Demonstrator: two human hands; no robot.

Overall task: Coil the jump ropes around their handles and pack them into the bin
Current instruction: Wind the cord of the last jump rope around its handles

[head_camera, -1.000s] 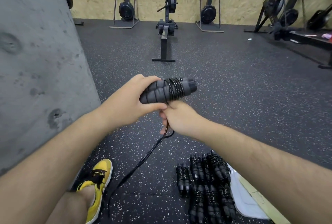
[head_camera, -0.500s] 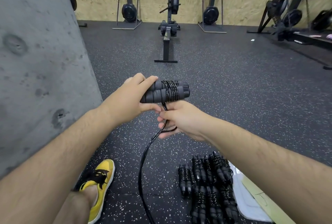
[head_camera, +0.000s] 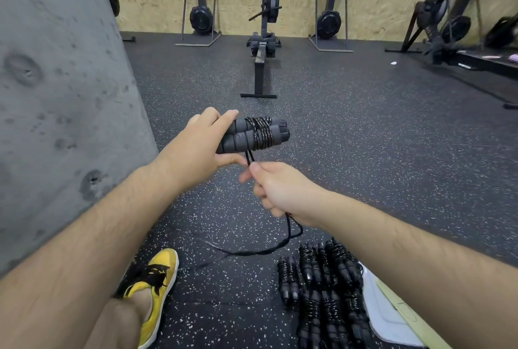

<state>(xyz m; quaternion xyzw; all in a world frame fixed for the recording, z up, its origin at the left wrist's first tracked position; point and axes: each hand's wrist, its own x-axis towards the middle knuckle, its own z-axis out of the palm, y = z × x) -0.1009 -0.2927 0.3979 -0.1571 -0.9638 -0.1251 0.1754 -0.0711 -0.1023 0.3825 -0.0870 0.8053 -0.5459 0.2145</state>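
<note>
Spreading underfoot, the black speckled rubber gym floor (head_camera: 364, 152) serves as staging ground: a cluster of finished black coiled jump-rope bundles (head_camera: 322, 292) lies just beside a white plastic piece (head_camera: 386, 312), possibly the bin's lid, handy for packing. The left hand (head_camera: 196, 152) clamps the two grey foam handles (head_camera: 244, 138) side by side in mid-air as a steady spool. Just below, the right hand (head_camera: 280, 189) is closed around the thin black cord (head_camera: 252, 253), likely tensioning the next wrap.
</note>
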